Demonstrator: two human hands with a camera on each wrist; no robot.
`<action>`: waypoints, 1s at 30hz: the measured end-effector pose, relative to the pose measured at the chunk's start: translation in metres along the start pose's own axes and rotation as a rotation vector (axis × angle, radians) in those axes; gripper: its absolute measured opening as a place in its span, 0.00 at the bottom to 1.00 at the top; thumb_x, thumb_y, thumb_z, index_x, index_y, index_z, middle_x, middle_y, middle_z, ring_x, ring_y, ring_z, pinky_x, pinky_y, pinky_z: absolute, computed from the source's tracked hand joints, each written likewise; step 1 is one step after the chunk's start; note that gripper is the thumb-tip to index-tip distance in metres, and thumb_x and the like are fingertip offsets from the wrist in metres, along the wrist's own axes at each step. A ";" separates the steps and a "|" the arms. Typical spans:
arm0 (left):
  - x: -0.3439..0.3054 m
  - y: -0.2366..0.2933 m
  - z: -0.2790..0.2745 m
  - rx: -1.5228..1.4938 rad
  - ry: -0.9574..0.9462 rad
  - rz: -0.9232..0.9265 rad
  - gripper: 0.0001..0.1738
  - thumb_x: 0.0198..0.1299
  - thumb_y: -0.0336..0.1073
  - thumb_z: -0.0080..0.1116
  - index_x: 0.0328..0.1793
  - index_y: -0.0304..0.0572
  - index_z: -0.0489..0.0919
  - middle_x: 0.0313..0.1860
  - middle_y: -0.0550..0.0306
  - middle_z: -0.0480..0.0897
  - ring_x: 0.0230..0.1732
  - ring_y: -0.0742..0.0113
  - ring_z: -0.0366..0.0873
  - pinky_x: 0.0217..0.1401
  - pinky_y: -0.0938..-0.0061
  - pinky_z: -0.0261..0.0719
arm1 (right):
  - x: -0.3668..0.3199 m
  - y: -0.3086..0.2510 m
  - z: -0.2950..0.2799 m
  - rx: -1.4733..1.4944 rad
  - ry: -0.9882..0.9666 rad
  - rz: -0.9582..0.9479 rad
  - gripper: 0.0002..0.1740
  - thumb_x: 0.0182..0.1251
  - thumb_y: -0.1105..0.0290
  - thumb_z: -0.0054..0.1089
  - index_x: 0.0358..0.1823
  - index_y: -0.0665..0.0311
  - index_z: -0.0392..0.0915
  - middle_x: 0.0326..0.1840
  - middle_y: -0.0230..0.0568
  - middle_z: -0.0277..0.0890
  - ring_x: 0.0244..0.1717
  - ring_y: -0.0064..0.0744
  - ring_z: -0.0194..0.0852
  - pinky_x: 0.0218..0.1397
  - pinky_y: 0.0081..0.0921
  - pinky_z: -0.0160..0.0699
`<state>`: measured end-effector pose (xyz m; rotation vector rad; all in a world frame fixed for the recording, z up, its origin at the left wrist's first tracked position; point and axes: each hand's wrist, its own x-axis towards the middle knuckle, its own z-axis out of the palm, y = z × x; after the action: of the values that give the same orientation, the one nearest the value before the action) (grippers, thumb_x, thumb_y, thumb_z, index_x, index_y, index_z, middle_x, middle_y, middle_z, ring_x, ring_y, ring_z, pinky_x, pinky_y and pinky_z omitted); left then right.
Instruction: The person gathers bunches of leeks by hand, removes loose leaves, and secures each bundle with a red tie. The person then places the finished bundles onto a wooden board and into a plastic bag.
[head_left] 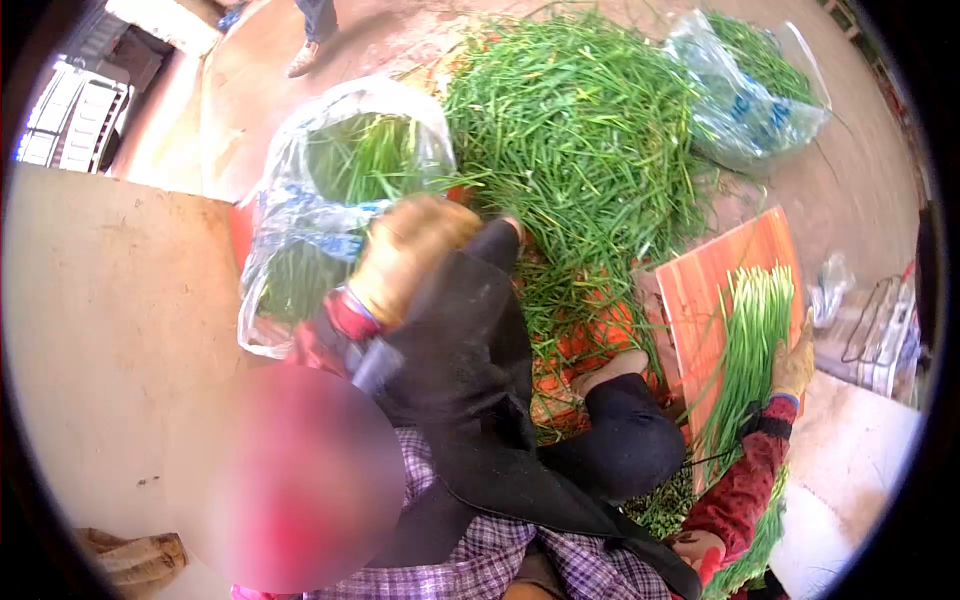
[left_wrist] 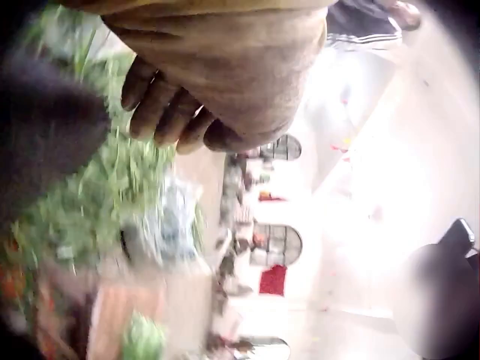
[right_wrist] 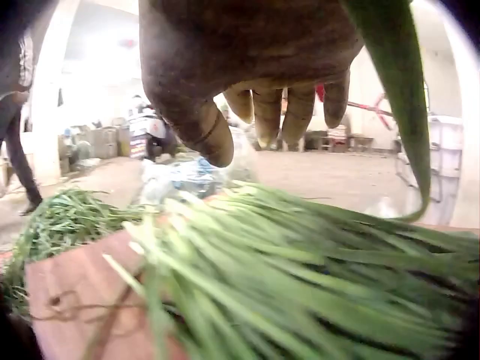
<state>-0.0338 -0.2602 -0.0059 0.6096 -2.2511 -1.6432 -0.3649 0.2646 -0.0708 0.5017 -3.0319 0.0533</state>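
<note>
My right hand [head_left: 795, 365], in a tan glove, is beside a bundle of garlic chives [head_left: 755, 330] lying on an orange board [head_left: 700, 310]. In the right wrist view, its fingers [right_wrist: 266, 116] reach out over the pale chive ends, fairly straight and holding nothing. One broad green leaf [right_wrist: 405, 112] arches past that hand. My left hand [head_left: 410, 250], blurred and gloved too, is raised by a clear plastic bag [head_left: 300, 215] with chives inside. Its fingers [left_wrist: 169, 112] hang loosely curled in the left wrist view, with nothing seen between them.
A big heap of loose chives [head_left: 580, 130] lies ahead, partly over orange netting [head_left: 560, 395]. Another plastic bag with chives [head_left: 750, 110] stands at the back right. Pale panels [head_left: 120, 330] flank both sides. A person's leg [head_left: 318, 25] shows at the far edge.
</note>
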 end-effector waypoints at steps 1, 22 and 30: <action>0.003 -0.010 -0.028 -0.087 0.270 -0.129 0.09 0.59 0.24 0.55 0.44 0.36 0.82 0.36 0.54 0.83 0.36 0.63 0.81 0.41 0.72 0.80 | 0.003 -0.013 0.004 0.047 -0.006 -0.100 0.35 0.58 0.74 0.62 0.69 0.61 0.63 0.63 0.56 0.72 0.61 0.51 0.72 0.63 0.43 0.71; 0.147 -0.207 -0.452 1.196 0.226 -0.271 0.16 0.58 0.49 0.59 0.44 0.49 0.84 0.35 0.50 0.85 0.34 0.56 0.83 0.33 0.64 0.80 | -0.003 -0.456 0.113 0.465 -0.672 -0.648 0.29 0.64 0.65 0.56 0.68 0.58 0.67 0.41 0.38 0.82 0.44 0.42 0.80 0.51 0.33 0.77; 0.121 -0.170 -0.269 1.006 0.606 -0.193 0.23 0.60 0.50 0.61 0.55 0.46 0.77 0.37 0.46 0.84 0.38 0.50 0.83 0.39 0.59 0.79 | 0.022 -0.584 0.112 0.767 -0.266 -0.825 0.20 0.67 0.64 0.52 0.61 0.51 0.73 0.44 0.41 0.80 0.42 0.44 0.81 0.45 0.37 0.81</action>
<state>0.0142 -0.5870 -0.0865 1.3403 -2.4070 -0.1531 -0.2044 -0.3006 -0.1674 1.8610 -2.6408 1.1757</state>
